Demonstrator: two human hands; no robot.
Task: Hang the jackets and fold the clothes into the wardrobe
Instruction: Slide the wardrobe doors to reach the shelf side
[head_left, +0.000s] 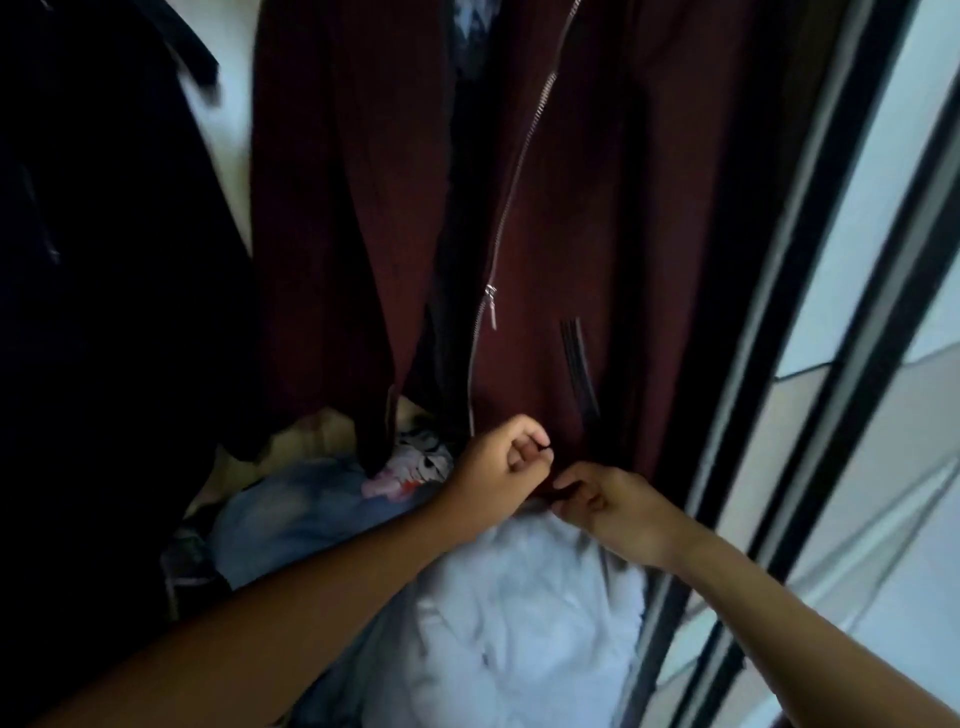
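Left grip (498, 460) and right grip (610, 506) pinching maroon jacket (571, 234) hem, both curled tight

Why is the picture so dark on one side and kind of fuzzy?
Head view: the black coat on the left sinks into shadow; the maroon zip-up jacket is dim; daylight brightens only the right edge beyond the dark wardrobe door frame; everything is slightly blurred, and the wide lens tilts the frame's lines.

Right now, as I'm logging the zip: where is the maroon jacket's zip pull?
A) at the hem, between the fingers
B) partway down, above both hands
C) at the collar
B: the zip pull hangs partway down the maroon jacket, above the left hand and right hand at its hem.
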